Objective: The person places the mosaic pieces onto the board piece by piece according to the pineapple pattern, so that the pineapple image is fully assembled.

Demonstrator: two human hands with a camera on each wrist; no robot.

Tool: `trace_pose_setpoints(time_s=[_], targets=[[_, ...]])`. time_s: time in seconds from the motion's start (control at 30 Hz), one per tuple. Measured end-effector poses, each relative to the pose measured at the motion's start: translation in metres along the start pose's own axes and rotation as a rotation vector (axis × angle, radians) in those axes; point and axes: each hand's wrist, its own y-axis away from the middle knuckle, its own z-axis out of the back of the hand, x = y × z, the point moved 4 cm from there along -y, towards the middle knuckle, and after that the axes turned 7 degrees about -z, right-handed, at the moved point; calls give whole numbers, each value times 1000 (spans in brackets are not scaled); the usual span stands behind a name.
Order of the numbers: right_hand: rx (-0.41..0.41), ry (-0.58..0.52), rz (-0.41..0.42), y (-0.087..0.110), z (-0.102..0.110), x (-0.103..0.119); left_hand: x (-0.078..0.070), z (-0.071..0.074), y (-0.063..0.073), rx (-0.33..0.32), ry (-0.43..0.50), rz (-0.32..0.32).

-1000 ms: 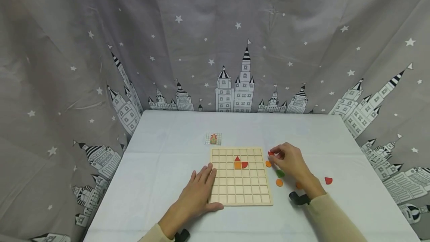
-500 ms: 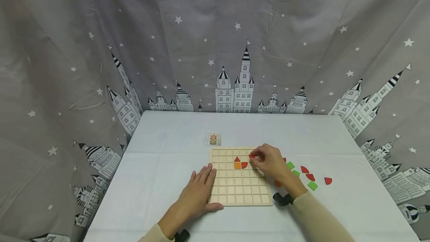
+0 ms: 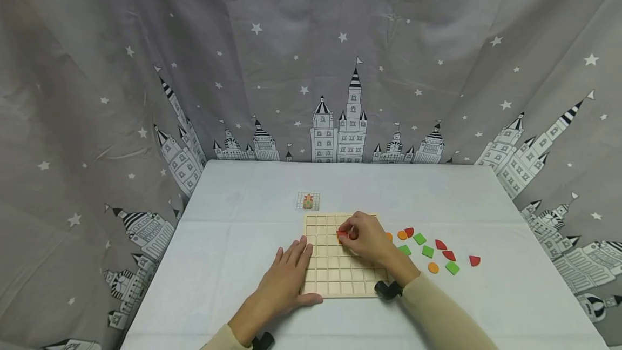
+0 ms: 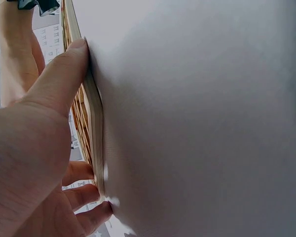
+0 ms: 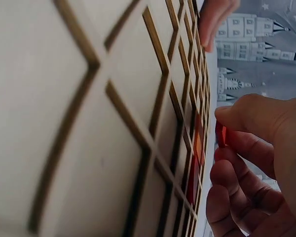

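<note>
My left hand (image 3: 286, 275) rests along the left edge of a wooden grid board (image 3: 323, 274), its fingers straight and spread. In the left wrist view its thumb (image 4: 64, 74) lies against the board's rim. Over the upper middle of the board, my right hand (image 3: 366, 237) pinches a small red tile (image 5: 221, 134) between thumb and index finger. The right wrist view shows this tile held just above the grid, its full shape hidden by the fingers. Below it, an orange square tile (image 5: 199, 147) and a red quarter-round tile (image 5: 192, 182) sit in cells.
Right of the board lie several loose tiles, among them green squares (image 3: 419, 239), orange discs (image 3: 433, 268) and red rounded pieces (image 3: 474, 261). A small gridded picture card (image 3: 308, 201) lies behind the board on the white table (image 3: 243, 199). A grey curtain (image 3: 272, 69) hangs behind.
My right hand has carried the red tile leftward from the loose pieces to over the board's upper middle. The left hand has stayed in place.
</note>
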Motion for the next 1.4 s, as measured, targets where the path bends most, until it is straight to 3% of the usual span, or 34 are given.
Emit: trace_pose_setpoints(time_s=[0.57, 1.0, 1.4], targets=[[40, 135, 31, -3, -22, 12, 3, -5, 0, 1, -11, -3], [55, 130, 61, -4, -22, 11, 2, -5, 0, -4, -22, -7], [57, 100, 31, -8, -24, 9, 2, -3, 0, -8, -17, -14]])
